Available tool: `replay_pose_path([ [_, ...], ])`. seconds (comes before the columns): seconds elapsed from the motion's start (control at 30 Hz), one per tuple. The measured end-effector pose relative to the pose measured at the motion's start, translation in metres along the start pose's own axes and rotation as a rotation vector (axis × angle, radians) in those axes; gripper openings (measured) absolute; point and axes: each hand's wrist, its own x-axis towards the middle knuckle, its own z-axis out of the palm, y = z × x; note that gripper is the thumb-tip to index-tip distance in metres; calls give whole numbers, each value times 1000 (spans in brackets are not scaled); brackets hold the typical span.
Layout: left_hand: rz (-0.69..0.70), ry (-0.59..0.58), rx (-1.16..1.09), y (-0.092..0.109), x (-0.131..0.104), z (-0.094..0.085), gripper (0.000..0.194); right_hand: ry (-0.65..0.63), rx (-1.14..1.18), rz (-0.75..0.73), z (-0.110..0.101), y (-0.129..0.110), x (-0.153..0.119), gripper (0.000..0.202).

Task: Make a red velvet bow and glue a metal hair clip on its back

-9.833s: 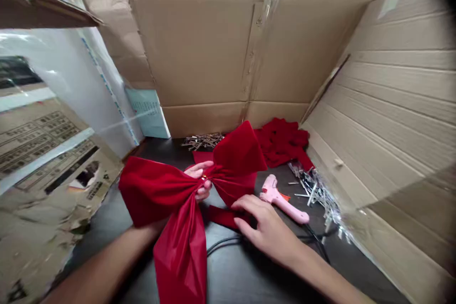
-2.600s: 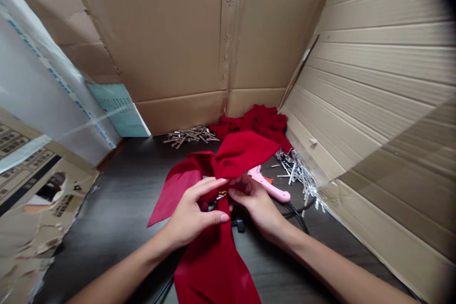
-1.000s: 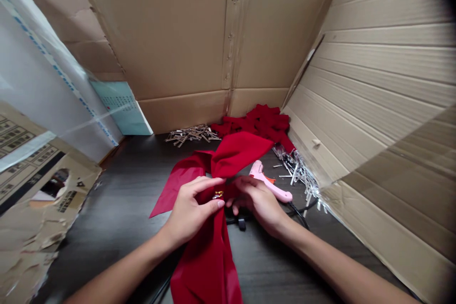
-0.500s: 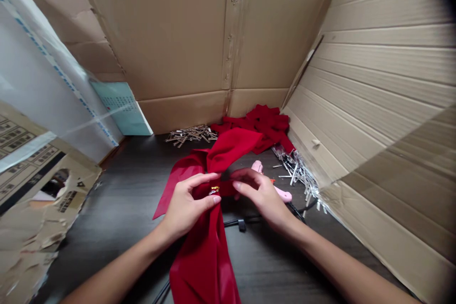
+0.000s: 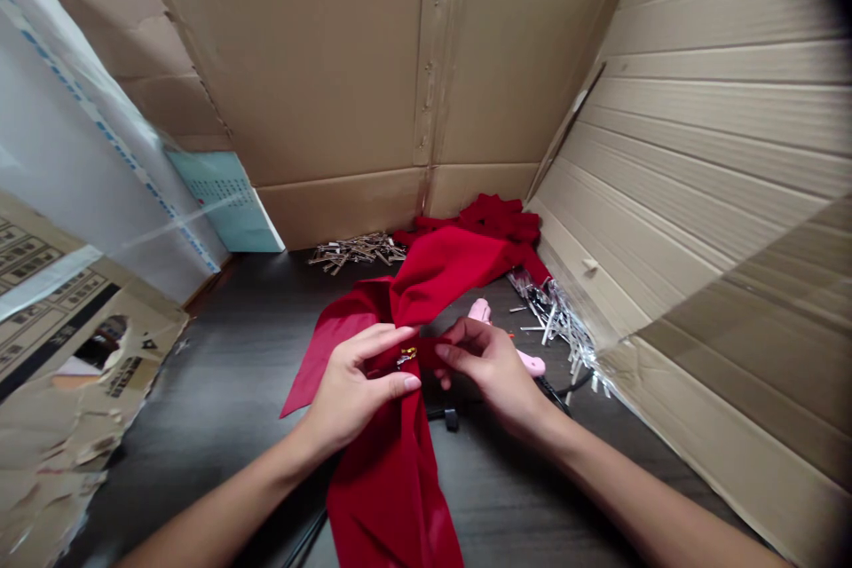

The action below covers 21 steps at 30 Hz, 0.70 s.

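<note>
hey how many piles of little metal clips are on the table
2. One clip pile lies at the back by the cardboard wall; the other pile lies on the right, beyond the pink glue gun. The red fabric may hide more.

light: soft, even | edges: wide-angle bending | top-right corner: dark vignette | focus: sharp

The big red bow (image 5: 399, 390) is smooth cloth with a soft satin sheen, cinched by a glinting gold metal tie (image 5: 406, 356). The pink glue gun (image 5: 523, 357) looks like glossy plastic; the dark tabletop (image 5: 219, 390) is matt wood grain; the brown cardboard walls (image 5: 333, 71) are dull and ribbed.
</note>
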Motion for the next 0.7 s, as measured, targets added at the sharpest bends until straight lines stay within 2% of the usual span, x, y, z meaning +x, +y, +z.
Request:
replay_pose_path([
  [0.3,3,-11,14,-1,0,0,51,-15,62,-18,3,7,-1,28],
  [0.7,23,-32,-46,2,2,0,49,16,-90,28,3,6,-3,46],
])
